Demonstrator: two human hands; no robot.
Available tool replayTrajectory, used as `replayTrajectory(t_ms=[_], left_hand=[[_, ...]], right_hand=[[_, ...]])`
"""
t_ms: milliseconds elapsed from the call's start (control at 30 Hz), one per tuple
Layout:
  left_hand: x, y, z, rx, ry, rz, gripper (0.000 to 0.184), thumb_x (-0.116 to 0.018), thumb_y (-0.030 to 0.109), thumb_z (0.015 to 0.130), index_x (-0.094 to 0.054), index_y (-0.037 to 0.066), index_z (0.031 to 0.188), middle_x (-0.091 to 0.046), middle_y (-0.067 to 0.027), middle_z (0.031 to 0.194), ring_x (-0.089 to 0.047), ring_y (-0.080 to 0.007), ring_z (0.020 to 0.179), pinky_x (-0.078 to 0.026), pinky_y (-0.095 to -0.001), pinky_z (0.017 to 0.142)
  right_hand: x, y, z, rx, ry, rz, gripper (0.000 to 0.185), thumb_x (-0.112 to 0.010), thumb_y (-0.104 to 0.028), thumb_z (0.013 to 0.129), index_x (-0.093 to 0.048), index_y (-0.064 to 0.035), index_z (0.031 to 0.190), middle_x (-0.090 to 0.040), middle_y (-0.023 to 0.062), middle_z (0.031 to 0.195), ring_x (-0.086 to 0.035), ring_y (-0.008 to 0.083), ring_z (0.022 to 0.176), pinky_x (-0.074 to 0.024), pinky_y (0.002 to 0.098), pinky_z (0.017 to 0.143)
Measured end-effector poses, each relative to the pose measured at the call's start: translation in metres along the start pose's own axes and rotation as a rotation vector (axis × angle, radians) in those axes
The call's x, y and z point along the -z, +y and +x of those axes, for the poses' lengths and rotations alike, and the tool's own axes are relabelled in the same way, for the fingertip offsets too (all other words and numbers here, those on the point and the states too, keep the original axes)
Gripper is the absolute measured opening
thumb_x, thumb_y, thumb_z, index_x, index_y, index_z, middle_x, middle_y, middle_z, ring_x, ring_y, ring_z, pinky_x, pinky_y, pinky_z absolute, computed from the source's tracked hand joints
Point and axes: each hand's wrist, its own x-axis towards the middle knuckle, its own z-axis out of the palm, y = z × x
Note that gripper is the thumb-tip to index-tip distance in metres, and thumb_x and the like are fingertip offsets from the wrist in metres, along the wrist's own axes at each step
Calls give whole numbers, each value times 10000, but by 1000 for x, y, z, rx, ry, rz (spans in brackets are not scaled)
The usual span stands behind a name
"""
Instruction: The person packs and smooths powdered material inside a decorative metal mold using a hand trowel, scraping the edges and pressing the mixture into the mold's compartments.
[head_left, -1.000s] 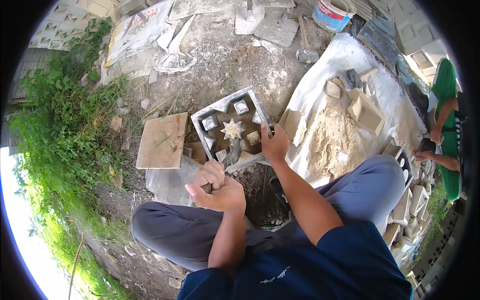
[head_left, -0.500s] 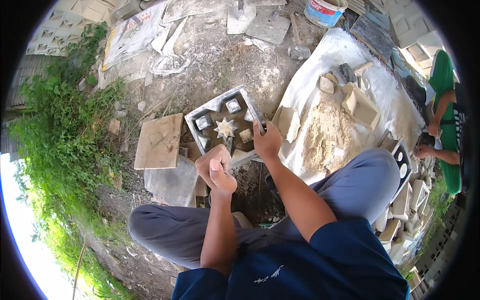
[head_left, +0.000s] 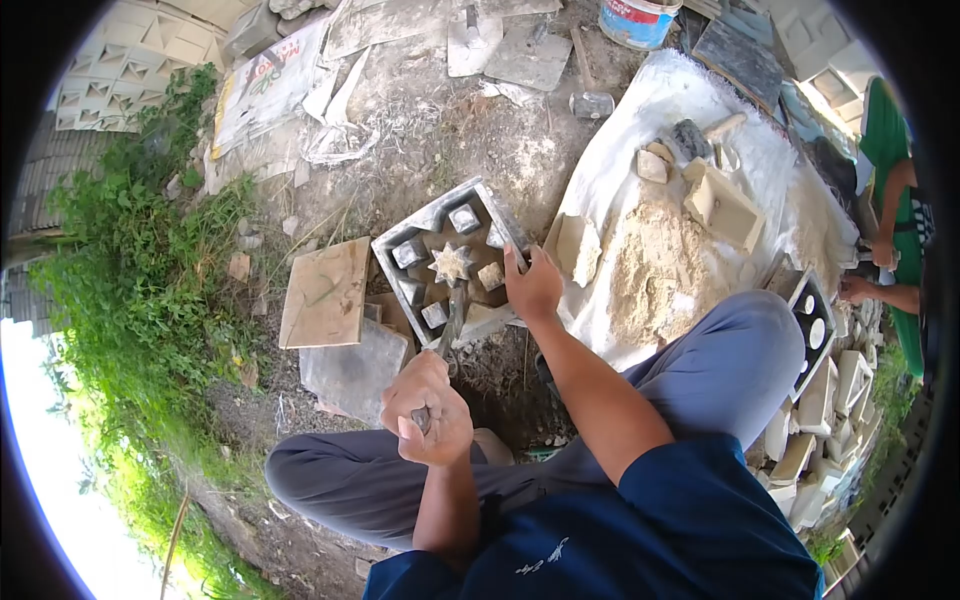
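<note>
A square metal mould [head_left: 428, 222] lies at an angle in front of me, with a star-shaped piece [head_left: 452, 263] in its middle and several raised blocks around that. My right hand [head_left: 535, 287] grips the mould's right rim, thumb and fingers on its edge. In my closed left hand [head_left: 428, 410] is a slim trowel [head_left: 456, 318], its handle end showing at the fist. The blade reaches over the mould's near side toward the star. Greyish-brown material covers the mould's floor between the blocks.
Right of the mould, a sand pile [head_left: 650, 270] and broken pieces lie on a white sheet [head_left: 640, 110]. A tan tile [head_left: 325, 292] and grey slab [head_left: 355, 368] sit left. Behind are a hammer [head_left: 592, 104] and bucket [head_left: 638, 22]. Another person's hands [head_left: 868, 290] appear far right.
My left hand has drawn back toward me, bringing more of the trowel blade and a near-left block of the mould into sight. The right hand keeps its hold on the rim.
</note>
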Motion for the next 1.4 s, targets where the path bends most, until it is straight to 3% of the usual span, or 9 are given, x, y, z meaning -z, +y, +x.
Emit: replayTrajectory(t_ms=[200, 467, 567, 700, 800, 900, 1033, 1300, 1400], left_hand=[[-2, -42, -5, -176, -295, 261, 549, -461, 318, 976, -226, 80, 540, -251, -22, 490, -243, -150, 424, -161, -303, 433], [-19, -17, 0, -66, -427, 546, 480, -484, 166, 961, -381, 13, 517, -403, -66, 463, -392, -175, 385, -275, -306, 402], [-20, -1, 8, -115, -190, 479, 482, -472, 187, 975, -408, 9, 532, -432, -76, 472, -417, -174, 396, -283, -291, 406], [-8, -22, 6, -49, -240, 512, 456, -532, 125, 935, -362, -5, 533, -364, -64, 472, -383, -186, 413, -283, -330, 414], [-9, -8, 9, -202, -60, 332, 520, -401, 236, 1024, -224, 115, 550, -282, -6, 450, -261, -117, 380, -212, -294, 396], [-9, -12, 12, -257, -263, 295, 572, -329, 358, 1069, -237, 133, 551, -253, 12, 459, -226, -110, 401, -190, -293, 417], [-2, 3, 22, -141, -66, 30, 618, -357, 412, 1068, -235, 102, 548, -244, 14, 458, -206, -103, 399, -138, -267, 414], [8, 0, 15, -118, -98, 22, 612, -368, 405, 1073, -214, 107, 562, -255, 9, 464, -205, -98, 403, -143, -269, 410], [14, -38, 10, -57, -57, 353, 544, -345, 302, 1084, -203, 113, 595, -254, 10, 493, -227, -109, 426, -149, -274, 405]], right_hand=[[-2, 1, 0, 15, 29, 1, 508, -566, -489, 955, -625, 16, 962, -662, 218, 1001, -634, 423, 943, -488, 496, 821], [-1, -5, 2, 69, 92, 21, 500, -583, -490, 948, -626, 6, 910, -662, 218, 937, -639, 430, 881, -494, 506, 773], [-3, 1, -1, 53, 100, 24, 494, -593, -485, 942, -632, 6, 919, -667, 213, 937, -643, 423, 879, -495, 504, 769], [-5, 1, 1, 37, 64, 6, 470, -607, -477, 939, -633, -9, 907, -667, 200, 922, -644, 413, 877, -492, 495, 771], [-2, 2, 1, 12, 37, 14, 484, -597, -487, 943, -628, -6, 894, -665, 202, 919, -641, 414, 873, -489, 495, 771], [-2, 0, 2, 24, 58, -15, 482, -592, -488, 945, -629, -9, 897, -664, 200, 917, -639, 418, 870, -489, 500, 769], [-2, -2, 6, 31, 69, -13, 475, -592, -485, 946, -631, -13, 906, -666, 198, 922, -641, 419, 863, -489, 506, 771], [-4, 2, 0, 23, 53, -14, 482, -579, -487, 950, -643, -10, 934, -675, 203, 932, -646, 413, 882, -490, 496, 774], [-4, 3, -1, 33, 80, -4, 478, -581, -482, 951, -646, -9, 933, -675, 200, 928, -644, 411, 888, -489, 495, 778]])
